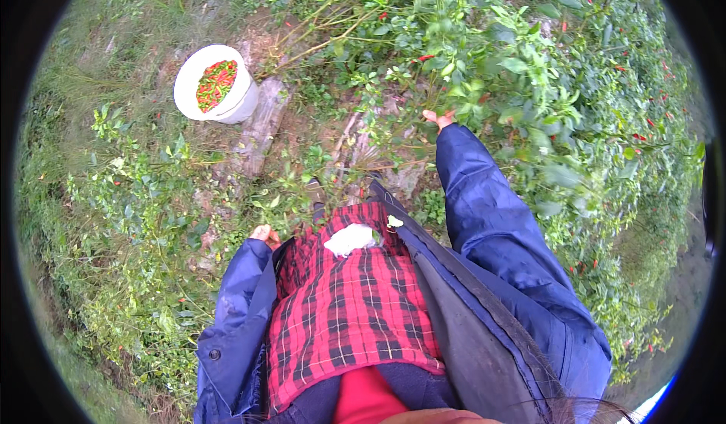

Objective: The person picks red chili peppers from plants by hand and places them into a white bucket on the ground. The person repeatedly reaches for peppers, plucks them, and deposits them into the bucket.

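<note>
My right hand [439,119] reaches out in a blue jacket sleeve to the lower leaves of a chili pepper plant [513,64]. A thumb or finger points left; foliage hides the other fingers, so any grip is unclear. Low by my left hip is my left hand [265,233], partly covered by its cuff and the jacket edge; whether it holds anything cannot be seen. Ahead to the left, a white plastic bucket [184,92] contains many small red and green chilies [217,86].
Red-and-black plaid cloth [346,299] covers my front, with a crumpled white piece [350,239] on it. Beside the bucket lies a weathered log or plank [264,126]. Bare branches [340,35] stretch across ahead. More leafy chili plants [147,208] grow on the left.
</note>
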The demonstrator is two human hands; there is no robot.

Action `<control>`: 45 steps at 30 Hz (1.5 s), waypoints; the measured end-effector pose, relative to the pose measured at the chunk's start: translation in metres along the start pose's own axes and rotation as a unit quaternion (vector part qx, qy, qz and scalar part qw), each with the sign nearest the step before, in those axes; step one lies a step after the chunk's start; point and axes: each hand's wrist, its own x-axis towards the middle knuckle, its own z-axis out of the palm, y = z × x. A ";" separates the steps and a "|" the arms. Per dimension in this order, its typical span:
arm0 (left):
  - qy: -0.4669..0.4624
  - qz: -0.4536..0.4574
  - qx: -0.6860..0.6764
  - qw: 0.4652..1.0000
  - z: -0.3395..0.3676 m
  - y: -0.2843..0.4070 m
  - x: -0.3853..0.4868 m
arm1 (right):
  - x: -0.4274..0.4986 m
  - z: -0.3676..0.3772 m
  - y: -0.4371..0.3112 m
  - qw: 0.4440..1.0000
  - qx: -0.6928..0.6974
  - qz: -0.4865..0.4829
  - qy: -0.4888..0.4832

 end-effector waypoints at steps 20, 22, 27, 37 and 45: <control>0.196 0.101 0.107 0.970 0.025 0.112 -0.040 | -0.068 0.153 -0.075 0.985 -0.070 -0.135 0.086; 0.264 0.174 0.128 0.940 0.033 0.138 -0.053 | -0.078 0.140 -0.081 0.982 -0.078 -0.136 0.107; 0.205 0.456 0.400 0.768 0.110 0.210 -0.063 | -0.096 0.124 -0.089 0.983 -0.099 -0.123 0.096; 0.023 0.196 0.827 0.527 0.206 0.197 -0.020 | -0.116 0.125 -0.073 0.976 -0.113 -0.182 0.039; 0.071 0.081 0.786 0.609 0.210 0.188 -0.002 | -0.104 0.146 -0.069 0.980 -0.078 -0.177 0.047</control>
